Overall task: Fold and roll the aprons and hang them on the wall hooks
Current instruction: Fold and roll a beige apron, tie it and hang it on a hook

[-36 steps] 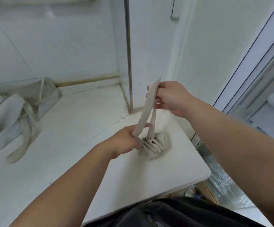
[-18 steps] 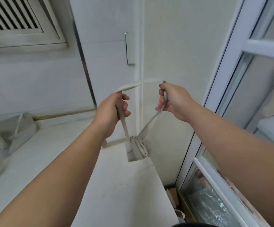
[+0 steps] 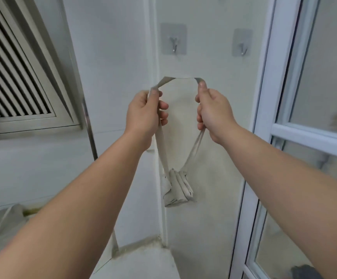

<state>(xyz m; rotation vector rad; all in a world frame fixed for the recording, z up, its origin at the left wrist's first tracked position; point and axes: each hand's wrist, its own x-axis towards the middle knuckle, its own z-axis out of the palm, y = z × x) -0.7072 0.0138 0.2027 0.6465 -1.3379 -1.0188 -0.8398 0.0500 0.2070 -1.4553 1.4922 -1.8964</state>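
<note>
A rolled beige apron (image 3: 177, 188) hangs in the air by its neck strap (image 3: 178, 79) in front of the white wall. My left hand (image 3: 145, 115) grips the strap's left side and my right hand (image 3: 212, 113) grips its right side, so the loop is spread open between them. Two metal wall hooks on clear adhesive pads sit above the loop: the left hook (image 3: 174, 44) and the right hook (image 3: 243, 48). The top of the strap is a little below both hooks.
More beige aprons (image 3: 4, 224) lie piled on the white counter (image 3: 135, 264) at the lower left. A louvred vent (image 3: 12, 81) fills the upper left. A white-framed glass door (image 3: 308, 137) stands at the right.
Both hands have lifted the rolled apron off the counter and raised it towards the wall. The view has tilted up, bringing the two hooks into sight.
</note>
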